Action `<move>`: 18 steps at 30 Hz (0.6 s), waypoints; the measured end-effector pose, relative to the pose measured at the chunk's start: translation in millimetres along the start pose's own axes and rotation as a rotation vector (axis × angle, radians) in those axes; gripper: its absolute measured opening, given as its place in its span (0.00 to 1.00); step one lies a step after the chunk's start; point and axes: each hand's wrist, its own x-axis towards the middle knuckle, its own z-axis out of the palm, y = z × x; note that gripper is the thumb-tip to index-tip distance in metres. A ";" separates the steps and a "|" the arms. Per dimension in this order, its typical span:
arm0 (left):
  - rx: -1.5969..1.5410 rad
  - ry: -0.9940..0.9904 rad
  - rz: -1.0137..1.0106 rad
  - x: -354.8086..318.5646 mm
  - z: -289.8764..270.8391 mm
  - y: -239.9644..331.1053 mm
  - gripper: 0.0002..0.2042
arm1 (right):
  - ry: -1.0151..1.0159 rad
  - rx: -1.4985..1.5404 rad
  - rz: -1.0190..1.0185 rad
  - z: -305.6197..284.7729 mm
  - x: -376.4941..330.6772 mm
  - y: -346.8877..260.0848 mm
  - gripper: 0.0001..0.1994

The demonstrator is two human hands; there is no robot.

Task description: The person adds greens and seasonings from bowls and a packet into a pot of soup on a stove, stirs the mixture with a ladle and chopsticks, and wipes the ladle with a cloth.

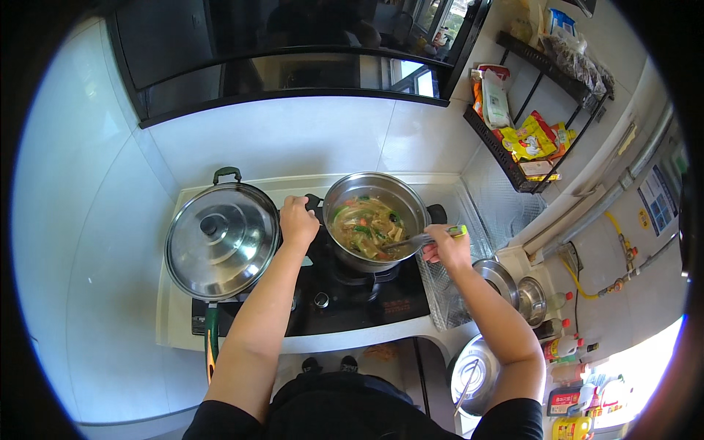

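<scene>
A steel pot (352, 182) sits on the right side of the black gas stove (345, 312), holding a soup (369, 224) with green, orange and pale pieces in broth. My left hand (298, 222) is closed at the pot's black left handle (314, 201). In my right hand (449, 248), a metal cooking utensil (416, 240) with a bright green handle end slants into the soup; its submerged end is hidden, so its kind is unclear. Left of the pot, a long-handled wok (212, 312) stands under a domed steel lid (220, 257).
Steel bowls (533, 299) stand right of the stove, beside a row of bottles (565, 346). Nearer me is another steel basin (463, 378) with a thin utensil in it. A black wall rack (506, 158) holds food packets, and a dark range hood (293, 95) hangs above.
</scene>
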 end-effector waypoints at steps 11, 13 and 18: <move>0.003 0.014 0.006 0.9 3.5 -7.1 0.12 | 0.173 0.184 -0.010 -36.8 -4.4 -29.1 0.14; -0.006 0.015 0.015 0.8 3.8 -6.7 0.13 | 0.179 0.169 -0.079 -39.8 -5.2 -35.6 0.13; -0.001 0.037 0.027 1.2 4.6 -7.1 0.12 | 0.165 0.075 -0.230 -33.6 -2.9 -33.6 0.12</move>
